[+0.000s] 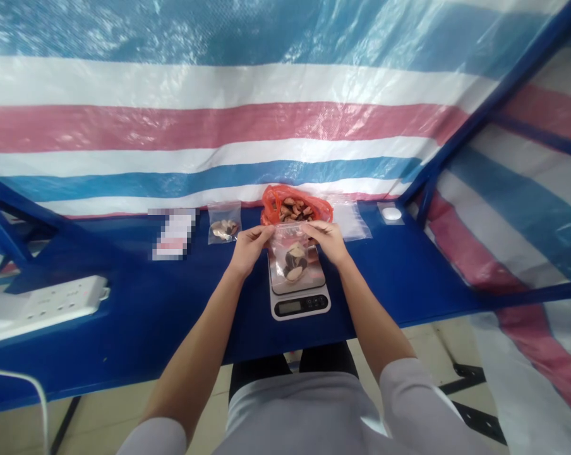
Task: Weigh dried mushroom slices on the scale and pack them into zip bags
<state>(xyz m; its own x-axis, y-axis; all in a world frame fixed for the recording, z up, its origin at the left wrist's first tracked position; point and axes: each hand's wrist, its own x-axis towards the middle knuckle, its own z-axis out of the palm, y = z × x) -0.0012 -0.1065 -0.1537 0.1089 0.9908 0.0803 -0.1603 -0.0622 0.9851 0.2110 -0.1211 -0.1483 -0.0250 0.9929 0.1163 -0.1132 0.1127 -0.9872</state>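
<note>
My left hand (251, 246) and my right hand (329, 240) pinch the two upper corners of a clear zip bag (278, 262). Inside its lower part lie several dark and pale flat pieces (295, 260), perhaps dried slices. The bag is over the metal plate of a white kitchen scale (321, 304); whether it rests on the plate I cannot tell. Just behind my hands, a red plastic bag (272, 201) gapes around many brown pieces (295, 208) of a similar kind. Any digits on the scale's display are too faint to read.
Left of the red bag lies another filled clear bag (224, 224), then a blurred-out paper (175, 234). Flat clear bags (354, 221) and a small packet with something white (390, 215) lie to the right. A power strip (48, 306) occupies the blue table's (162, 322) left end.
</note>
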